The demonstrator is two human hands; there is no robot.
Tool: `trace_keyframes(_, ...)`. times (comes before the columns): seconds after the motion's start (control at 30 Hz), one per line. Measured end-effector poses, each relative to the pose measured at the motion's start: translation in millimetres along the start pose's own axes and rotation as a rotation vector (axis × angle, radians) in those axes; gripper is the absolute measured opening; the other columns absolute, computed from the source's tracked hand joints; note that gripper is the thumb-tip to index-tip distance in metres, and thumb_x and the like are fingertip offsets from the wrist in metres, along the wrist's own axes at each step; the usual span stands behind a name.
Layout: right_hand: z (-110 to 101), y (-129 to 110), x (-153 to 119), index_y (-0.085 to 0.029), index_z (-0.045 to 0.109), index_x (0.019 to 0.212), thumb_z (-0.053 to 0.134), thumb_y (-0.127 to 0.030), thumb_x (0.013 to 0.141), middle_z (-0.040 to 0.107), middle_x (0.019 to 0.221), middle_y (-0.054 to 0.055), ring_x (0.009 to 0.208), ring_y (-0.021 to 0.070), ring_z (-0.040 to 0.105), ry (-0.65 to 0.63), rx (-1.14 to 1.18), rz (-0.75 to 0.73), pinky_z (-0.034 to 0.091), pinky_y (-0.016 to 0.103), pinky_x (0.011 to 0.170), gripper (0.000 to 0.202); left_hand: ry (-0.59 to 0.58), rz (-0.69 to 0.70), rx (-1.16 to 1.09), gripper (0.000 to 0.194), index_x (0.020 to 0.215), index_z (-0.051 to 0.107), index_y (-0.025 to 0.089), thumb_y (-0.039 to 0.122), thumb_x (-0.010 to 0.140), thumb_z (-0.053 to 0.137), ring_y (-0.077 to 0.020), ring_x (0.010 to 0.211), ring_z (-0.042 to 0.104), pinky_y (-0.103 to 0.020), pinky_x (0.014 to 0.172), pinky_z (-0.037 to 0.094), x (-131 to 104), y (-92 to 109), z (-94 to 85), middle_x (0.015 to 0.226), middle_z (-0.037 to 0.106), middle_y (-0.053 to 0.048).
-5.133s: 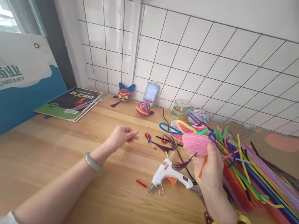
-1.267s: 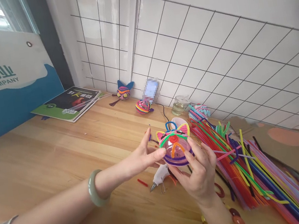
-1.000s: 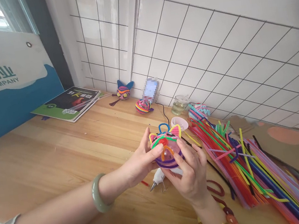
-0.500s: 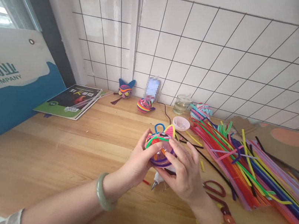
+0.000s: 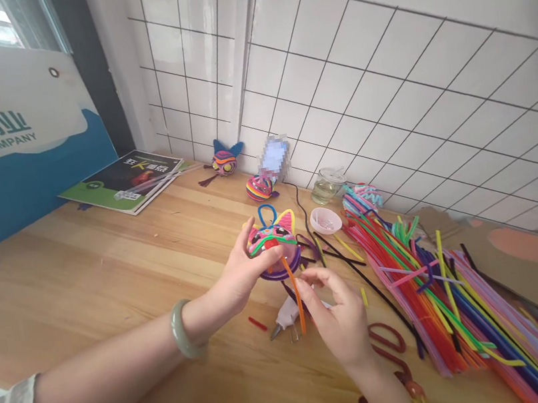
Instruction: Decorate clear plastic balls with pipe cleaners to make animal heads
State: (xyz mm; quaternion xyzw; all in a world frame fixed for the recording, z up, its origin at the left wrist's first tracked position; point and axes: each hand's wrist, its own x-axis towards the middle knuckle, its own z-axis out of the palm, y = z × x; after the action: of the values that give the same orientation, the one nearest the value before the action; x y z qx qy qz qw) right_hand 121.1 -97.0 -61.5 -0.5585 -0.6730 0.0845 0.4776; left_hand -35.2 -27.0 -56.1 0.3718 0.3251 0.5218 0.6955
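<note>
My left hand (image 5: 245,262) is closed around the left side of a small cat-face ornament (image 5: 281,232) made of colourful pipe cleaners, with pink-and-yellow ears, dark eyes, a blue loop on top and a purple lower rim. The left thumb presses across its front, over the red nose. An orange pipe cleaner (image 5: 298,301) hangs down from the face. My right hand (image 5: 333,313) pinches that orange pipe cleaner between thumb and forefinger, just below and right of the ornament. Beneath the hands, a white glue gun (image 5: 286,313) with a metal tip lies on the table.
Bundled pipe cleaners (image 5: 425,299) spread over the right side. Brown-handled scissors (image 5: 388,338) lie by my right wrist. A pink bowl (image 5: 326,220), a glass jar (image 5: 326,187), a phone (image 5: 275,159) and two finished ornaments stand toward the wall. A book (image 5: 129,182) lies back left.
My right hand has come off the ornament, moving down and right with the orange pipe cleaner. The ornament has shifted slightly left and up in my left hand, showing more of its face.
</note>
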Motion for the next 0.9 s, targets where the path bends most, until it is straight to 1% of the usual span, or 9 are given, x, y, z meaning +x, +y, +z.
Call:
trace_keyframes(0.13, 2, -10, 2, -0.020, 0.065, 0.087, 0.063, -0.039, 0.086, 0.074, 0.082, 0.005, 0.077, 0.0196, 0.070, -0.113, 0.213, 0.300, 0.055, 0.030, 0.071, 0.018, -0.008, 0.004, 0.082, 0.103, 0.152, 0.024, 0.021, 0.032, 0.068, 0.083, -0.0271, 0.124, 0.056, -0.039, 0.106, 0.042, 0, -1, 0.4, 0.135, 0.058, -0.013)
trace_keyframes(0.2, 1, -14, 4, -0.019, 0.066, 0.087, 0.064, -0.041, 0.084, 0.073, 0.077, 0.005, 0.071, 0.0188, 0.069, -0.161, 0.276, 0.390, 0.054, 0.029, 0.067, 0.022, -0.018, -0.006, 0.113, 0.105, 0.153, 0.022, 0.020, 0.033, 0.068, 0.083, -0.0267, 0.120, 0.058, -0.038, 0.103, 0.045, -1, -2, 0.7, 0.133, 0.059, -0.013)
trace_keyframes(0.23, 1, -15, 5, -0.019, 0.067, 0.086, 0.064, -0.042, 0.083, 0.072, 0.073, 0.004, 0.066, 0.0178, 0.067, -0.176, 0.288, 0.412, 0.053, 0.028, 0.064, 0.024, -0.021, -0.013, 0.125, 0.105, 0.153, 0.021, 0.020, 0.033, 0.068, 0.083, -0.0265, 0.118, 0.059, -0.038, 0.102, 0.046, -1, -2, 0.8, 0.133, 0.060, -0.013)
trace_keyframes(0.3, 0, -16, 7, -0.018, 0.069, 0.082, 0.065, -0.043, 0.082, 0.068, 0.065, 0.002, 0.059, 0.0157, 0.062, -0.182, 0.295, 0.427, 0.050, 0.026, 0.059, 0.026, -0.025, -0.023, 0.144, 0.105, 0.153, 0.021, 0.020, 0.034, 0.068, 0.082, -0.0265, 0.117, 0.060, -0.038, 0.101, 0.047, -1, -1, 0.9, 0.134, 0.059, -0.013)
trace_keyframes(0.37, 0, -16, 8, -0.018, 0.070, 0.079, 0.065, -0.044, 0.082, 0.066, 0.061, 0.001, 0.056, 0.0146, 0.059, -0.175, 0.313, 0.432, 0.048, 0.025, 0.056, 0.027, -0.026, -0.029, 0.155, 0.105, 0.152, 0.023, 0.019, 0.034, 0.068, 0.083, -0.0268, 0.118, 0.059, -0.038, 0.102, 0.046, -1, -1, 1.1, 0.134, 0.059, -0.013)
trace_keyframes(0.53, 1, -13, 8, -0.018, 0.068, 0.075, 0.065, -0.045, 0.082, 0.063, 0.059, 0.000, 0.055, 0.0138, 0.059, -0.177, 0.384, 0.468, 0.047, 0.024, 0.055, 0.028, -0.037, -0.038, 0.148, 0.105, 0.152, 0.024, 0.017, 0.034, 0.067, 0.083, -0.0272, 0.121, 0.057, -0.037, 0.104, 0.044, -2, 1, 2.1, 0.133, 0.059, -0.014)
trace_keyframes(0.73, 2, -10, 5, -0.018, 0.066, 0.076, 0.065, -0.043, 0.083, 0.062, 0.058, -0.001, 0.054, 0.0121, 0.058, -0.179, 0.419, 0.488, 0.046, 0.023, 0.055, 0.026, -0.040, -0.061, 0.136, 0.103, 0.151, 0.026, 0.016, 0.033, 0.066, 0.083, -0.0281, 0.122, 0.056, -0.039, 0.105, 0.042, -3, 2, 3.2, 0.134, 0.058, -0.014)
trace_keyframes(0.9, 2, -10, 6, -0.018, 0.064, 0.074, 0.065, -0.043, 0.083, 0.060, 0.057, -0.002, 0.052, 0.0110, 0.056, -0.185, 0.444, 0.501, 0.044, 0.022, 0.053, 0.026, -0.047, -0.072, 0.149, 0.101, 0.151, 0.027, 0.017, 0.033, 0.067, 0.082, -0.0275, 0.119, 0.058, -0.039, 0.103, 0.044, -3, 3, 3.7, 0.131, 0.060, -0.013)
